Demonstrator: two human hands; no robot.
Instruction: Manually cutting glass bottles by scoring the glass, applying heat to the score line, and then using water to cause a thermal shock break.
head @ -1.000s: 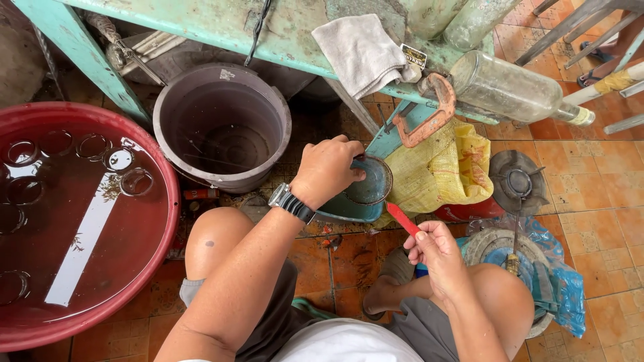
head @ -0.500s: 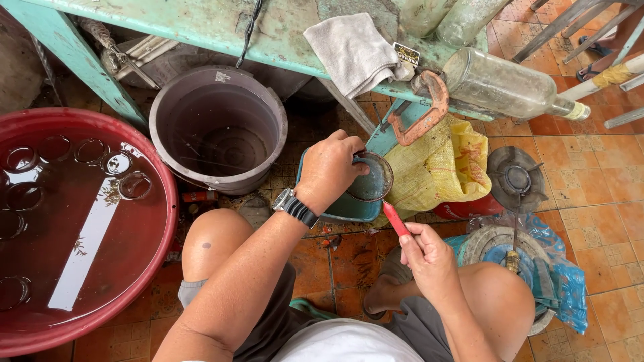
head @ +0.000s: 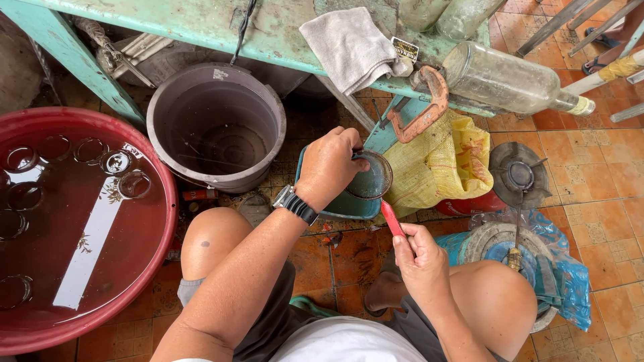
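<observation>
Now, taking the teal basin [head: 335, 204] between the knees as the landmark:

Left hand: the left hand [head: 332, 164] is closed over the near rim of a round dark disc [head: 372, 177], gripping it directly above the basin's right part.

Right hand: the right hand [head: 419, 258] is wrapped around a red-handled tool [head: 390, 218], just below and right of the basin.

Hands to each other: apart, with the tool bridging most of the gap between them.

Key relation: the disc lies up and slightly left of the right hand; the tool's long axis runs diagonally from that hand up-left, its tip at the disc's lower edge. Whether tip and disc touch cannot be told.

Nearer hand: the left hand is already on the disc; the right reaches it only through the tool.

Disc's look: circular, flat or shallow, dull grey-green, worn-looking, tilted towards the camera; its left side is hidden under the fingers.

Left of the basin: a grey plastic bucket [head: 215, 127], and further left a red tub [head: 161, 261] of water with glass jars sunk in it.

Right of the basin: a yellow sack [head: 446, 164].

Above the basin: a green workbench [head: 201, 23] with a grey rag [head: 349, 43], an orange clamp [head: 422, 107] and a clear bottle [head: 510, 80] lying on its side.
</observation>
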